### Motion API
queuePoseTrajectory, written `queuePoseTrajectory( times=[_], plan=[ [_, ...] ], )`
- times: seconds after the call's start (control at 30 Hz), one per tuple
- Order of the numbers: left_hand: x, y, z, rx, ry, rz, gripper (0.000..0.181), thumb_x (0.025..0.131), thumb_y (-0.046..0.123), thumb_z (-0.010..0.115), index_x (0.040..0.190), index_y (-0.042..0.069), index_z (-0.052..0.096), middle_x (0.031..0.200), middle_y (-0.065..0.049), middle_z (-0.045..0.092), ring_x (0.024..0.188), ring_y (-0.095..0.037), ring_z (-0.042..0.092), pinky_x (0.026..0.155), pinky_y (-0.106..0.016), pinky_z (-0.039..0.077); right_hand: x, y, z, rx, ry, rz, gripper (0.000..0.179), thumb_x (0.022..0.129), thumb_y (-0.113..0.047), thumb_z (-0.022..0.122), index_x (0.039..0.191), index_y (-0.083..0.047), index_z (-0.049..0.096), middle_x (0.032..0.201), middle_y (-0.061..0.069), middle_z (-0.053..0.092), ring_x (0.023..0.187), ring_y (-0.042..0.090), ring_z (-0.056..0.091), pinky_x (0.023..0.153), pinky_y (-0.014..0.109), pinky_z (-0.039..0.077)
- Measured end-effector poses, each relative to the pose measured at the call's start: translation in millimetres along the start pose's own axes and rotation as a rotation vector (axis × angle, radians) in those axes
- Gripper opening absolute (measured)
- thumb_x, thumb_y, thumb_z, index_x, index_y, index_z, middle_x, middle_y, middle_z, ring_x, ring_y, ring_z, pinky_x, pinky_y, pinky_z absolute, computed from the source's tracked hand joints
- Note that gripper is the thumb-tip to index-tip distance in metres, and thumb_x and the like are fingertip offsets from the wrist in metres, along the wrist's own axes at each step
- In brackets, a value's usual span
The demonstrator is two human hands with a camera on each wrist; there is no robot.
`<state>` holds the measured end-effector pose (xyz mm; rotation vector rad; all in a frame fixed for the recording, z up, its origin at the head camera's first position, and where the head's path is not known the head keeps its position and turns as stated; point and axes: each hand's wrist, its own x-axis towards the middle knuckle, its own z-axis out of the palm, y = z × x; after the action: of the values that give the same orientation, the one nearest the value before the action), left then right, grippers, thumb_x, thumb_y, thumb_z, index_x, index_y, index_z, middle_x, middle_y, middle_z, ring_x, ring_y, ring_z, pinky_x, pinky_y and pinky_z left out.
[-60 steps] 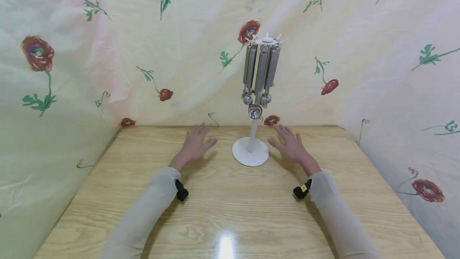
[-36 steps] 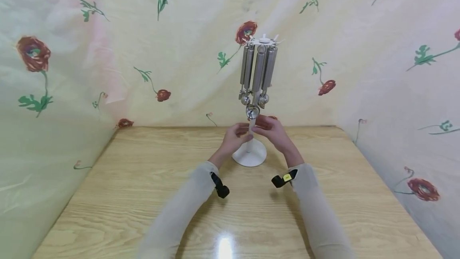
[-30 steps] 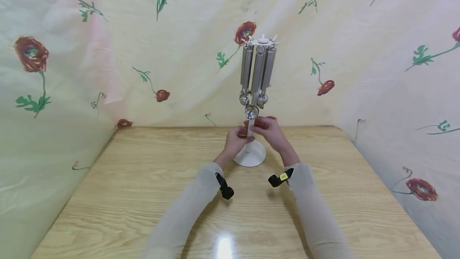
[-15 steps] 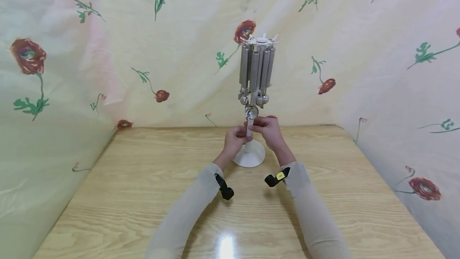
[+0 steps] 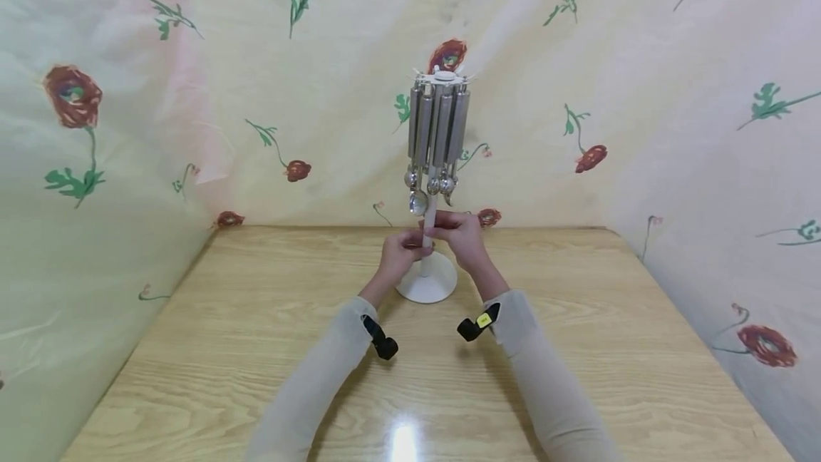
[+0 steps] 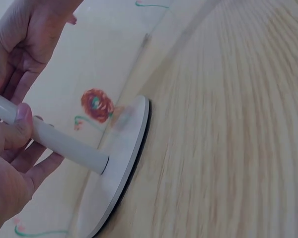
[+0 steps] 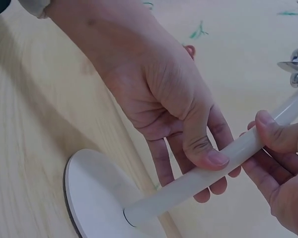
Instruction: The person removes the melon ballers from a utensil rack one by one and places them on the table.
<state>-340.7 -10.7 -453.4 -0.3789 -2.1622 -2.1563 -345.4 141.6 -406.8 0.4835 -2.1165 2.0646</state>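
Note:
A white stand, with a round base (image 5: 437, 286) and a slim pole (image 5: 432, 207), carries several metal utensils (image 5: 441, 132) hung around its top. They have thick cylindrical handles and rounded heads; the lowest, a ladle-like bowl (image 5: 418, 203), hangs at the front left. My left hand (image 5: 394, 259) grips the pole between thumb and fingers, above the base. Just higher, my right hand (image 5: 465, 237) pinches the same pole, below the utensil heads. In the left wrist view the base (image 6: 124, 148) has a dark lower edge, close against the tabletop. The right wrist view shows both thumbs lying across the pole (image 7: 174, 196).
The stand is near the far edge of the wooden table (image 5: 256, 348). Pale cloth with printed red flowers (image 5: 298, 170) rises behind the table and along both sides. Each wrist wears a small black camera (image 5: 385, 348) at the sleeve's end.
Both hands came in from either side and took hold of the pole. The stand has since shifted left against the backdrop, and its hanging utensils have turned, bringing the ladle-like bowl leftward.

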Motion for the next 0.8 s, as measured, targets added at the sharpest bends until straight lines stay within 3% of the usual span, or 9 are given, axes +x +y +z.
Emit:
queuePoseTrajectory(
  times=[0.2,0.4,0.67,0.8],
  plan=[
    [-4.2,0.1,-23.6,0.006,-0.013,-0.005,0.028,0.086,-0.007,0.075,0.114,-0.01,0.072,0.105,-0.026,0.075,0.084,-0.012,0.074,0.08,-0.029,0.066,1.2,-2,23,-0.002,-0.003,0.003,0.033,0.083,0.01,0.077,0.115,0.014,0.069,0.094,0.011,0.08,0.089,0.013,0.076,0.079,0.018,0.061],
    [-7.5,3.3,-47.7,0.007,-0.018,-0.007,0.028,0.087,-0.006,0.075,0.114,-0.011,0.071,0.105,-0.026,0.075,0.084,-0.011,0.075,0.083,-0.032,0.065,5.5,-5,45,0.028,-0.011,0.018,0.036,0.083,0.01,0.077,0.117,0.015,0.068,0.101,0.022,0.077,0.087,0.007,0.074,0.08,0.018,0.061],
    [-7.6,5.1,-78.4,0.0,-0.037,-0.087,0.032,0.089,-0.003,0.074,0.121,-0.008,0.069,0.109,-0.021,0.076,0.09,-0.01,0.075,0.088,-0.034,0.064,9.6,-10,72,0.005,-0.012,0.024,0.034,0.083,0.007,0.079,0.116,0.01,0.071,0.106,0.027,0.074,0.084,0.007,0.074,0.081,0.02,0.062],
    [-8.2,6.4,-94.1,0.029,-0.046,-0.087,0.033,0.09,-0.003,0.073,0.122,-0.008,0.068,0.111,-0.025,0.074,0.091,-0.012,0.075,0.09,-0.037,0.064,11.3,-11,84,0.003,-0.022,0.008,0.033,0.084,0.006,0.079,0.116,0.009,0.071,0.106,0.026,0.074,0.089,0.014,0.076,0.082,0.021,0.062]
  ],
)
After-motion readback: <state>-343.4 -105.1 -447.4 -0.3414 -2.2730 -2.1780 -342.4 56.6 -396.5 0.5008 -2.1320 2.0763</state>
